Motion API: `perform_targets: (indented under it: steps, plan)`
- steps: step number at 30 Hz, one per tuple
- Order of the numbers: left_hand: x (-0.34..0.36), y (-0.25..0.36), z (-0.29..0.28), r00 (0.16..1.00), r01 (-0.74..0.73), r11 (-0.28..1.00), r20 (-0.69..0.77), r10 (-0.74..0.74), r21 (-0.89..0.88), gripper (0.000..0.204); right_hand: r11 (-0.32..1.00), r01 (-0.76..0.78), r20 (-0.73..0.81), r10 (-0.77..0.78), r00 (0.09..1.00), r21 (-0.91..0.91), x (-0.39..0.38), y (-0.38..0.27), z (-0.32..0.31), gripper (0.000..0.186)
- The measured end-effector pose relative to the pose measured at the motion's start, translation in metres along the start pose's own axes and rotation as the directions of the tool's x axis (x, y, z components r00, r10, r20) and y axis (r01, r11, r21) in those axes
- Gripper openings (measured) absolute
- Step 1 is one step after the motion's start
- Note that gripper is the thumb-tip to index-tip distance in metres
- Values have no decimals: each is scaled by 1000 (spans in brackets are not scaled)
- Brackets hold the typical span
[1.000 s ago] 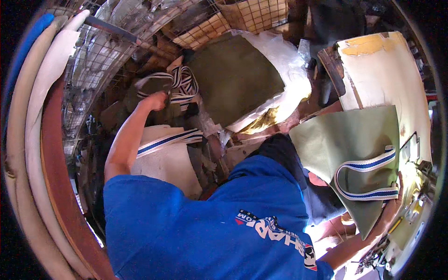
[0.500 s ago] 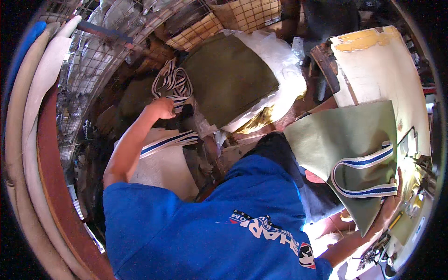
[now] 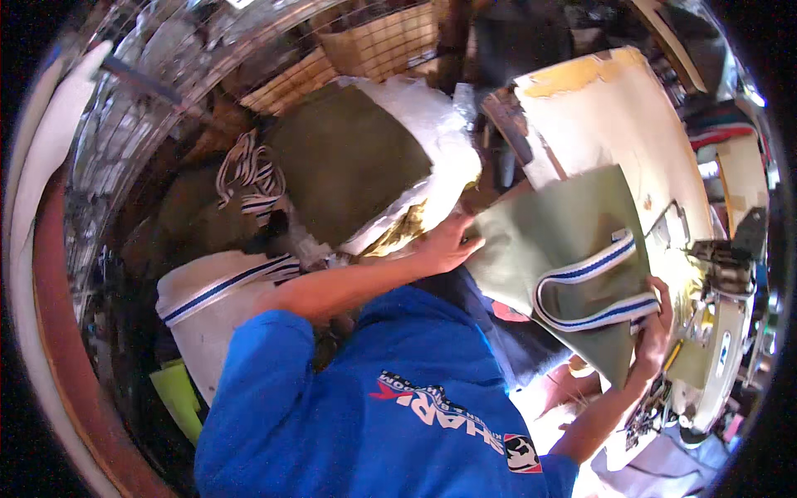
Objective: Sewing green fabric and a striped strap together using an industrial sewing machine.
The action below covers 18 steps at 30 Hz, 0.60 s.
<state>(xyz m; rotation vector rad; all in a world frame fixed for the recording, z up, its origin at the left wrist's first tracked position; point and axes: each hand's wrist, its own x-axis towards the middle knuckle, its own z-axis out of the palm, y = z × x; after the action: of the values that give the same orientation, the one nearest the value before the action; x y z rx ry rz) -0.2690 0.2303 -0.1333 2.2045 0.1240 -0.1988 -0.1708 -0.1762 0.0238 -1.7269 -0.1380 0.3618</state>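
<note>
A green fabric panel (image 3: pixel 564 224) lies across my lap, lit from the right. Sewn or laid on it is a looped white strap with a blue stripe (image 3: pixel 581 278). My right hand (image 3: pixel 654 328) grips the panel's right edge where the strap's end meets it, its fingers partly behind the cloth. At the panel's left corner is my left hand (image 3: pixel 447 246), thumb and fingers apart, touching or just beside the cloth. Farther left, a tangled bundle of striped webbing (image 3: pixel 249 174) rests beside a stack of dark green fabric pieces (image 3: pixel 344 158).
White plastic wrapping (image 3: pixel 452 137) surrounds the stack. A pale worn board (image 3: pixel 598 124) stands beyond the panel. At the right is a sewing machine (image 3: pixel 722 349) with a bright lamp glow. A striped strap crosses a pale surface (image 3: pixel 207 332) at left. Wire mesh (image 3: pixel 382 54) runs behind.
My left hand has left the striped webbing bundle and come right to the green panel's left corner. My right hand stays at the panel's right edge. The view has shifted rightward.
</note>
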Motion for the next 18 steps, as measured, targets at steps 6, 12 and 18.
perform_targets:
  steps: [6, 12, 18]
  plan:
    - [5, 20, -78, 962, -271, 957, -66, 265, -100, 20, 946, 191, 21, -192, 981, -260, -12, -45, -7, 51]
    - [75, 77, -240, 835, -500, 725, -486, 258, -474, 36, 818, 363, -169, -475, 863, -446, 13, -117, 12, 45]
    - [82, 45, -159, 997, -35, 571, -65, -32, -820, 77, 880, 23, -142, -103, 984, -474, 65, -39, 51, 38]
